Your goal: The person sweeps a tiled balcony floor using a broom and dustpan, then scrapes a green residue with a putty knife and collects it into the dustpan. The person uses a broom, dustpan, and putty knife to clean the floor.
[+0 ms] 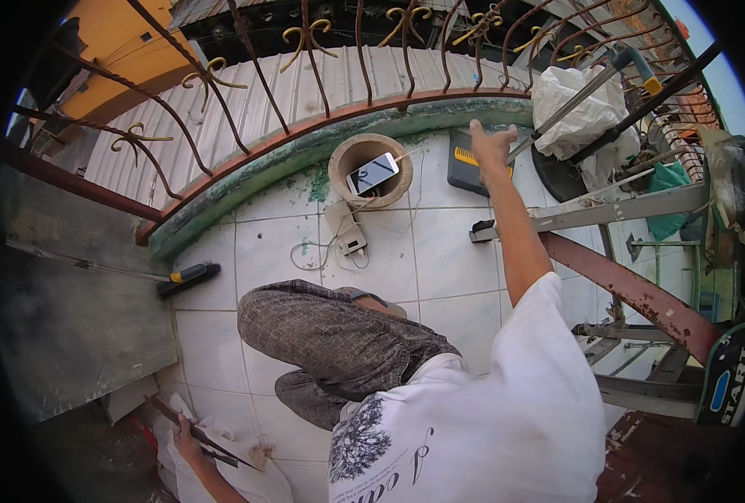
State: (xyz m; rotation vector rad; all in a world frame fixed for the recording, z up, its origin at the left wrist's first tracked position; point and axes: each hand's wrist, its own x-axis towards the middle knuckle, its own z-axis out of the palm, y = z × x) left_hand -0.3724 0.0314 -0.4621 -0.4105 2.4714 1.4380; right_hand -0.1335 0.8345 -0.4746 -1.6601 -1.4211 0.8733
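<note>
Left hand (186, 438) closed round dark strip (166, 410) | right hand (493, 149) spread, apparently empty, near dustpan (463, 174) | risk: snagged cable (293, 255) could topple smartphone (372, 173)

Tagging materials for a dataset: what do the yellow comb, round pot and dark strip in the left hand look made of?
Yellow comb: probably plastic, given its bright, even colour.
Round pot: matte clay or concrete, going by the thick, dull tan rim.
Dark strip: dull brown, thin and straight; wood or rusty metal, too small to tell.
</note>
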